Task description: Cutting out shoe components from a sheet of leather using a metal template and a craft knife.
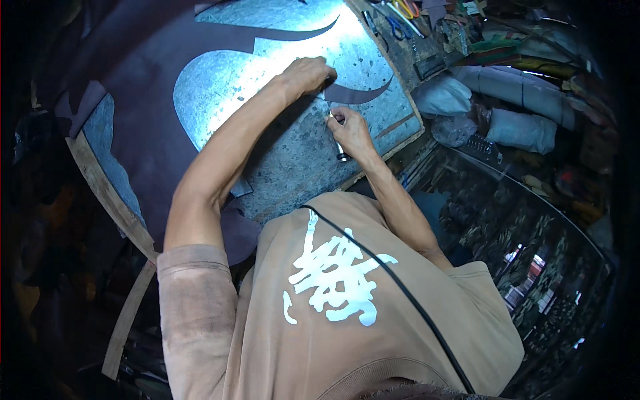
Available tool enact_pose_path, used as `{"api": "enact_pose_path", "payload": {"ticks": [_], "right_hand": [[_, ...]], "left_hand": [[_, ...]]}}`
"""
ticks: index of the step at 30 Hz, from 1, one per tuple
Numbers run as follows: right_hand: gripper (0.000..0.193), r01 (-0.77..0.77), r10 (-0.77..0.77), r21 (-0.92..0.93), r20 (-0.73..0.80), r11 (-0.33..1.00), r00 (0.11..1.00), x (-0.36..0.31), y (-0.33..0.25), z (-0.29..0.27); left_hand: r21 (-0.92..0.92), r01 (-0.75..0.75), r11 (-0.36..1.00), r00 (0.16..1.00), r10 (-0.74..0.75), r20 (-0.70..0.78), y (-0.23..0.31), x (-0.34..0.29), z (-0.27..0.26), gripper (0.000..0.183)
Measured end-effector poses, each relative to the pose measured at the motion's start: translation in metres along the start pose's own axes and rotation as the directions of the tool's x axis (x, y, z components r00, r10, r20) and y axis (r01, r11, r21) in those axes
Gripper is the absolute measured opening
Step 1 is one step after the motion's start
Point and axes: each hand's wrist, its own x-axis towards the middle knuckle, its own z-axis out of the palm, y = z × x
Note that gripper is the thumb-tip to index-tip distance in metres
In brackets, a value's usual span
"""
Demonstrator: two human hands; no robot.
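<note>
Under the bright light, my left hand [308, 75] is closed, with its fingertips bent down beside a curved, pointed strip of dark leather-like sheet [363, 93]. Whatever lies under those fingers is hidden. Just nearer to me, my right hand [352, 133] pinches a slim tool with a dark handle [342, 157] that ends in a shiny metal cap. Its thin front end points up toward the left fingertips; the exact kind of tip is too small to tell. A large dark purple-brown sheet [143, 127], probably leather, with curved cut-outs, spreads across the left side.
Both hands work over a worn, blue-grey board [293, 167] with a wooden edge. Scissors [399, 28] and other hand tools lie along its far right side. Wrapped bundles [523, 130] are stacked at the right. A black cable [400, 283] runs over my shirt.
</note>
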Motion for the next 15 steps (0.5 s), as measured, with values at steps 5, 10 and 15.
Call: {"api": "enact_pose_path", "payload": {"ticks": [5, 10, 15], "right_hand": [[0.039, 0.340, -0.443, -0.408, -0.188, 0.847, 0.877, 0.025, 0.017, -0.033], [0.032, 0.260, -0.266, -0.526, 0.067, 0.810, 0.962, 0.039, 0.019, -0.071], [0.027, 0.352, -0.366, -0.320, 0.015, 0.880, 0.930, 0.072, 0.033, -0.069]], "left_hand": [[-0.318, 0.111, 0.942, 0.867, -0.248, -0.432, 0.028, -0.078, -0.018, 0.039], [-0.418, 0.390, 0.820, 0.569, -0.572, -0.591, 0.051, -0.186, 0.000, 0.038], [-0.806, 0.352, 0.476, 0.234, -0.879, -0.416, 0.089, -0.305, 0.031, 0.036]]}}
